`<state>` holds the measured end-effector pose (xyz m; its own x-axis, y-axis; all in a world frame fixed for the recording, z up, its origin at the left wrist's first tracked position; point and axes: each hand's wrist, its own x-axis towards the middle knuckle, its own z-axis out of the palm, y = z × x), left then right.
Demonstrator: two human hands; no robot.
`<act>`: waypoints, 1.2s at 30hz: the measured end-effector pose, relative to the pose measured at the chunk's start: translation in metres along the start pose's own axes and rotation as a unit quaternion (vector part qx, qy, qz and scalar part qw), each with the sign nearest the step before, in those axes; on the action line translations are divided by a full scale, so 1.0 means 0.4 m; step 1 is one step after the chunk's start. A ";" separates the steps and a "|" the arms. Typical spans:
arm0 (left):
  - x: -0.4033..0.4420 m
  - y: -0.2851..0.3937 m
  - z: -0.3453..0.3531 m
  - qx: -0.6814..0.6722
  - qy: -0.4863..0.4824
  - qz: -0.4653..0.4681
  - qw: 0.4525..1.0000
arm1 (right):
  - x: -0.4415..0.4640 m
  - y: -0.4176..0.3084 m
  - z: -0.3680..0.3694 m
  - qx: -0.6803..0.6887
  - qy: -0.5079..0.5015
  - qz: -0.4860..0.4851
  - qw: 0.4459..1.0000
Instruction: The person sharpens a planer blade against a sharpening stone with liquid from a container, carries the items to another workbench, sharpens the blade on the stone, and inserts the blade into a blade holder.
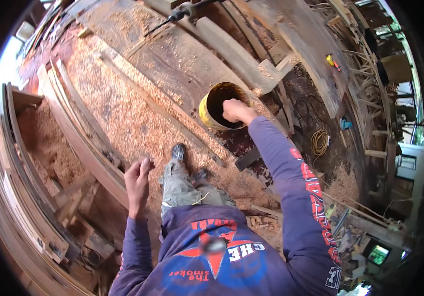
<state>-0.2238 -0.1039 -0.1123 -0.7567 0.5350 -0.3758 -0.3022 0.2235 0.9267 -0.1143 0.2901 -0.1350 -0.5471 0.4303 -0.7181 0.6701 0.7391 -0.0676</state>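
Observation:
A yellow bucket (203,112) with a dark inside stands among the boards ahead of me. My right hand (236,111) reaches over it, with the fist in front of its opening. Those fingers are curled closed, and whatever they grip, if anything, is hidden. On the other side, my left hand (138,185) hovers near my waist, fingers bent in toward the thumb, with nothing visible in them. It is apart from the bucket, near a long curved plank (81,140).
Wood shavings (98,93) cover the floor around my boots. A long narrow beam (160,106) lies left of the bucket. Wide planks (305,49) are at the right, with a yellow tape measure (332,62) on one. A coiled yellow cord (320,141) lies beyond my right arm.

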 end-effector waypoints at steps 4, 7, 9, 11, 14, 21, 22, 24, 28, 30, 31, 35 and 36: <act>0.094 -0.004 0.063 0.119 -0.065 -0.010 0.991 | -0.080 0.036 -0.070 0.071 0.039 -0.004 0.997; 0.109 -0.019 0.179 0.195 -0.221 0.071 0.953 | -0.170 0.100 -0.078 0.238 0.124 -0.012 0.963; 0.101 -0.054 0.272 0.237 -0.352 0.135 0.896 | -0.216 0.174 -0.035 0.270 0.200 -0.048 0.941; 0.087 -0.084 0.371 0.251 -0.433 0.209 0.840 | -0.307 0.203 -0.004 0.576 0.185 -0.046 0.795; 0.072 -0.193 0.516 0.294 -0.496 0.223 0.786 | -0.421 0.255 0.133 0.710 0.224 0.020 0.667; 0.071 -0.392 0.706 0.372 -0.437 0.206 0.792 | -0.285 0.347 0.678 0.476 0.399 0.206 0.756; 0.069 -0.399 0.723 0.389 -0.412 0.185 0.803 | -0.269 0.347 0.688 0.436 0.421 0.202 0.769; 0.074 -0.407 0.762 0.407 -0.345 0.187 0.825 | -0.231 0.352 0.675 0.375 0.455 0.229 0.774; 0.087 -0.386 0.835 0.450 -0.324 0.229 0.800 | -0.202 0.369 0.681 0.332 0.470 0.241 0.782; 0.081 -0.383 0.838 0.451 -0.322 0.221 0.803 | -0.222 0.348 0.708 0.316 0.484 0.229 0.783; 0.083 -0.382 0.839 0.451 -0.321 0.216 0.805 | -0.227 0.337 0.736 0.300 0.502 0.217 0.782; 0.096 -0.378 0.848 0.461 -0.327 0.210 0.798 | -0.198 0.329 0.721 0.276 0.490 0.282 0.777; 0.101 -0.379 0.847 0.460 -0.335 0.205 0.797 | -0.190 0.341 0.664 0.281 0.501 0.283 0.768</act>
<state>-0.0121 0.1599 -0.2704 -0.1110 0.9624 -0.2481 0.6759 0.2561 0.6910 0.1519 0.2207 -0.2738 -0.0118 0.9911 0.1328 0.8995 0.0685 -0.4316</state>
